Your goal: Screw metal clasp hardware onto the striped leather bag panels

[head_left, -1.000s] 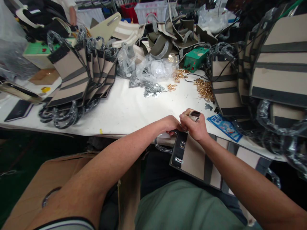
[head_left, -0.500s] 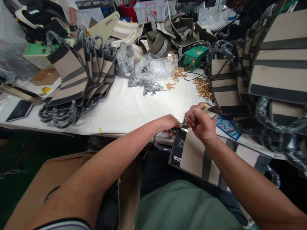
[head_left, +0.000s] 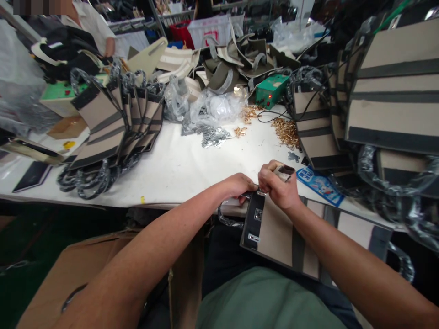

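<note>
A beige panel with dark bands (head_left: pixel 277 230) lies across my lap and the table edge, with metal plates on its dark left strip. My left hand (head_left: pixel 242 186) is closed at the panel's upper left corner, by a plastic-wrapped handle (head_left: pixel 229 217). Wrapped round a tool with a cloth-like, worn grip (head_left: pixel 285 172), my right hand (head_left: pixel 278 185) rests over the same corner, close to the upper metal plate (head_left: pixel 261 193). The tool's working end is hidden by the fingers.
Similar panels stand at left (head_left: pixel 103 123) and right (head_left: pixel 391 100). Silver plates (head_left: pixel 213 136), gold-coloured pieces (head_left: pixel 285 132), a green box (head_left: pixel 272 91) and a blue packet (head_left: pixel 320 185) are on the table (head_left: pixel 185 164). A person's arm (head_left: pixel 109 45) shows at upper left.
The camera view has tilted, so the table and hands appear lower. My right hand has shifted slightly left over the panel's corner, and small dark plates now show beside the blue packet.
</note>
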The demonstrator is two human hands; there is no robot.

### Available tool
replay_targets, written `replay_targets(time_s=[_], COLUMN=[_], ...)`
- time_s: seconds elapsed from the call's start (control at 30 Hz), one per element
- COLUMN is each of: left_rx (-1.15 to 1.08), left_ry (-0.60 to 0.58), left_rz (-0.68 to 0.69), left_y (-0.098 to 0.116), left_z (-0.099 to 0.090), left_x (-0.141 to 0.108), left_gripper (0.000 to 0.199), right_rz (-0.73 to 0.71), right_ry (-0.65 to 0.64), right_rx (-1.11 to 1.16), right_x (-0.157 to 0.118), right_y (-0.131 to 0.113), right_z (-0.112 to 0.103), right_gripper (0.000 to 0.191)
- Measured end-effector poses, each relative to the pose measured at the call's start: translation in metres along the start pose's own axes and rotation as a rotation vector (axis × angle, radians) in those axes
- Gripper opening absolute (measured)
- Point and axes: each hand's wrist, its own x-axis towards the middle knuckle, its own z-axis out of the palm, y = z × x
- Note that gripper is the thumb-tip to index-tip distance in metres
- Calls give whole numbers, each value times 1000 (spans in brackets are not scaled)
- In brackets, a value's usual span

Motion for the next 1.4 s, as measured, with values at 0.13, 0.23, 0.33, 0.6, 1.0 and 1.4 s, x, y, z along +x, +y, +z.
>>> replay_targets(time_s=[0.13, 0.23, 0.33, 0.6, 1.0, 1.4], left_rx=[37, 61, 78, 136, 813, 757], left_ry=[22, 29, 22, 81, 285, 801], left_rz=[-4, -2, 12, 70, 503, 1384], left_y=[2, 4, 7, 7, 103, 171], left_z=[-1, -3, -5, -2, 52, 98], left_x=[-3, -4, -8, -22, -109, -135], left_gripper=[31, 33, 35, 63, 38, 38], right_rz=[-98, -78, -61, -227, 5, -189], right_ry=[-46, -87, -39, -91, -224, 196], right_rx=[-277, -485, -825, -1136, -989, -790], right_x=[-1, 14, 36, 4, -109, -182], right_y=[0, 0, -3, -16, -110, -227], right_z=[0, -2, -13, -50, -125, -201], right_gripper=[30, 34, 35, 49, 34, 45])
